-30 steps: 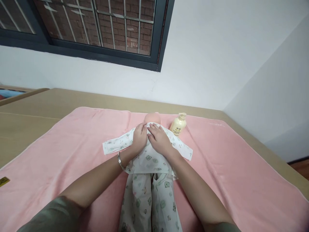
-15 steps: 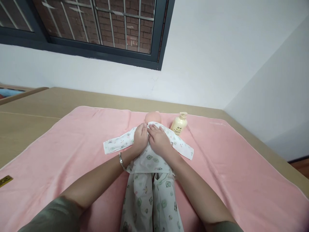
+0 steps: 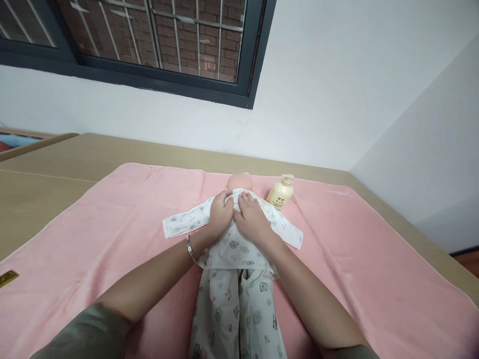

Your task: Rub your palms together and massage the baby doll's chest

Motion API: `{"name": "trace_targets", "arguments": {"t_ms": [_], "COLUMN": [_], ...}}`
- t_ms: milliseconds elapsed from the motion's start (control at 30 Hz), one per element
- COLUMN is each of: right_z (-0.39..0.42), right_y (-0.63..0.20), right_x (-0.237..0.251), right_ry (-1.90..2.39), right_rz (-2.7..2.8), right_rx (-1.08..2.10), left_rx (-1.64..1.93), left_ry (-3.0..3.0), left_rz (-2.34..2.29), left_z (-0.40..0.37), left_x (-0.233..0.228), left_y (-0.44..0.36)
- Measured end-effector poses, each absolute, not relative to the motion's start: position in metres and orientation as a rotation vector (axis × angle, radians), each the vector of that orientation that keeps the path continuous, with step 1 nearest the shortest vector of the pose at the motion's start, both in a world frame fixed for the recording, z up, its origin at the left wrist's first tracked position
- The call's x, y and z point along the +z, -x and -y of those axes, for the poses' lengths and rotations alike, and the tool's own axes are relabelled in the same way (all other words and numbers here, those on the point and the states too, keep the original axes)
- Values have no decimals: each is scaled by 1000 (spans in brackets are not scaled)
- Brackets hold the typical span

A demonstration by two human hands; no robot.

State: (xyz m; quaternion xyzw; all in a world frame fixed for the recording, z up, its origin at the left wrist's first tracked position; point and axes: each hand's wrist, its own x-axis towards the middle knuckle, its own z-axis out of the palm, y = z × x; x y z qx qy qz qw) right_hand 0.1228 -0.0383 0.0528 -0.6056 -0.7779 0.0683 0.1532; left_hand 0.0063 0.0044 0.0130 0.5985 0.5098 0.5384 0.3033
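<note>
A baby doll (image 3: pixel 240 181) in a white printed top (image 3: pixel 239 249) and matching trousers (image 3: pixel 258 304) lies stretched out, its bald head away from me. Both sleeves spread sideways. My left hand (image 3: pixel 220 213) rests on the upper part of the top, fingers extended near the collar. Beside it, my right hand (image 3: pixel 252 215) lies flat on the cloth with its fingers pointing toward the head. A small gap of fabric shows between the two hands. They cover much of the doll's upper body, and its face is not visible.
A pale yellow pump bottle (image 3: pixel 280 193) stands right of the doll's head on the pink blanket (image 3: pixel 344 239). Beneath is a wooden surface (image 3: pixel 48 199), bordered by a white wall (image 3: pixel 307 99) and a barred window (image 3: pixel 160 45). A yellow label (image 3: pixel 8 278) lies at the left.
My hands have drifted slightly apart at the fingertips, the right one shifting a little outward, so more cloth shows between them. The view has moved slightly; the doll and bottle stay in place.
</note>
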Motion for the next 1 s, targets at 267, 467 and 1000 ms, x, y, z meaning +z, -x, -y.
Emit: {"name": "trace_targets", "arguments": {"t_ms": [267,467,1000], "right_z": [21,45,40], "right_y": [-143,-124,-130], "right_x": [50,59,59], "right_ry": [1918,1913,1965], "right_rz": [2063,2207,2166], "right_rx": [116,67,86], "left_rx": [1311,970,737], "left_ry": [-1949,-2173,-2309], "left_rz": [-1563,-1625,-1600], "left_z": [-6,-12,-5], "left_x": [9,22,38], "left_y": [-7,-1,3]}}
